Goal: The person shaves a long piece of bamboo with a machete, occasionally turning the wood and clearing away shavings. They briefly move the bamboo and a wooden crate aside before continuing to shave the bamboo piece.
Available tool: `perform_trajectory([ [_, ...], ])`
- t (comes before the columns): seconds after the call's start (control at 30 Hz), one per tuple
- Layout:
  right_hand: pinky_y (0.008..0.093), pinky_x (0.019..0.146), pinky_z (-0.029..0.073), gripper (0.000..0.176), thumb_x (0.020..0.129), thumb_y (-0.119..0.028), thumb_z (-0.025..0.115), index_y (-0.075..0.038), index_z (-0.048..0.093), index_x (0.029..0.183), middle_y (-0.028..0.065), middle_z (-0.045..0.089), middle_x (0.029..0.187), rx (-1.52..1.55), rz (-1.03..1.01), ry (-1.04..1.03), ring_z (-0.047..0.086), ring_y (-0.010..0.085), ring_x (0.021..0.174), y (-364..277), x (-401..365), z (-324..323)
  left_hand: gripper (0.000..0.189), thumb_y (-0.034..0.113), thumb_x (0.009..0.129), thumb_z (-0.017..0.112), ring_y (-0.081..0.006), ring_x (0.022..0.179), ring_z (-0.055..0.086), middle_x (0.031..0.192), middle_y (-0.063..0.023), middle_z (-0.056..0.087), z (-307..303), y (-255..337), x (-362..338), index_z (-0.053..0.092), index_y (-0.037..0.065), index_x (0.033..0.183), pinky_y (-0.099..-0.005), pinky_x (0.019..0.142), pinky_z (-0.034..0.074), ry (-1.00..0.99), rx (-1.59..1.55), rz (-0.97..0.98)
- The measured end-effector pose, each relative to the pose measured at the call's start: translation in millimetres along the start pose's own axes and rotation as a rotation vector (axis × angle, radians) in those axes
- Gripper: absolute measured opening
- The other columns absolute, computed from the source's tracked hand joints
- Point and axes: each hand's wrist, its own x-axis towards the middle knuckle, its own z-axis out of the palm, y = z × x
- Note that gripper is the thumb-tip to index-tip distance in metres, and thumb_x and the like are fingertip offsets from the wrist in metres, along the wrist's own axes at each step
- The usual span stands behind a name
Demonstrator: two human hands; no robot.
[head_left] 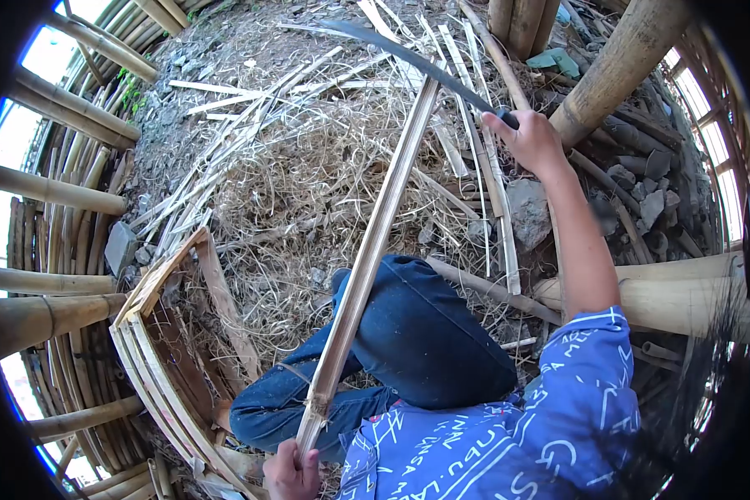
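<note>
My left hand (292,472) is closed around the near end of a long split bamboo strip (377,225). The strip slants up and away over my bent knee in dark jeans (425,333). In my right hand (527,137), held out at the upper right, is the dark handle of a machete. Its long, slightly curved blade (408,57) points to the upper left and crosses the far tip of the strip, overlapping it in this view.
Bamboo shavings (308,175) and loose split strips (250,104) cover the ground ahead. A wooden frame (162,358) stands at my left. Bamboo poles (67,187) line the left side; a thick post (617,71) and stones (532,212) are at the right.
</note>
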Motion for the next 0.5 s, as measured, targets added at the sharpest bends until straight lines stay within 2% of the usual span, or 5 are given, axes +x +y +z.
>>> perform_trajectory([
  [0.13, 0.0460, 0.076, 0.052, 0.077, 0.083, -0.076, 0.046, -0.003, 0.071, 0.083, 0.0226, 0.069, 0.080, 0.036, 0.140, -0.025, 0.068, 0.0386, 0.086, 24, 19, 2, 0.013, 0.019, 0.094, 0.055, -0.0267, 0.051, 0.045, 0.058, -0.0124, 0.046, 1, -14, -8, 0.056, 0.011, 0.105, -0.0409, 0.051, 0.036, -0.007, 0.009, -0.019],
  [0.2, 0.0481, 0.069, 0.050, 0.080, 0.083, -0.074, 0.048, 0.003, 0.067, 0.075, 0.0241, 0.063, 0.067, -0.008, 0.190, 0.090, 0.066, 0.0416, 0.077, 53, 23, 22, 0.013, 0.015, 0.094, 0.052, -0.0291, 0.053, 0.045, 0.061, -0.0145, 0.047, 2, -13, -13, 0.057, 0.011, 0.106, -0.0433, 0.052, 0.037, -0.032, -0.019, -0.099],
  [0.27, 0.0490, 0.071, 0.049, 0.081, 0.083, -0.073, 0.048, 0.005, 0.067, 0.076, 0.0260, 0.063, 0.069, -0.025, 0.164, 0.168, 0.065, 0.0441, 0.080, 53, 0, 29, 0.022, 0.016, 0.094, 0.052, -0.0324, 0.066, 0.057, 0.076, -0.0201, 0.058, -12, 17, 1, 0.058, 0.012, 0.115, -0.0489, 0.059, 0.041, -0.031, -0.044, -0.141],
  [0.37, 0.0390, 0.055, 0.048, 0.073, 0.086, -0.069, 0.050, 0.000, 0.062, 0.067, 0.0151, 0.061, 0.060, 0.142, 0.227, 0.164, 0.065, 0.0281, 0.061, 63, -33, 53, 0.055, 0.041, 0.103, 0.033, -0.0303, 0.127, 0.046, 0.145, -0.0159, 0.043, -24, 36, 25, 0.040, 0.006, 0.144, -0.0465, 0.106, 0.036, -0.499, 0.070, -0.637],
  [0.5, 0.0283, 0.044, 0.043, 0.062, 0.092, -0.062, 0.050, -0.003, 0.058, 0.073, 0.0044, 0.055, 0.054, 0.827, 0.279, 0.152, 0.054, 0.0135, 0.046, 36, -91, 55, 0.045, 0.040, 0.101, 0.036, -0.0348, 0.108, 0.050, 0.122, -0.0177, 0.048, -18, 40, 24, 0.046, 0.008, 0.131, -0.0482, 0.093, 0.039, -0.111, 0.096, -0.204],
])
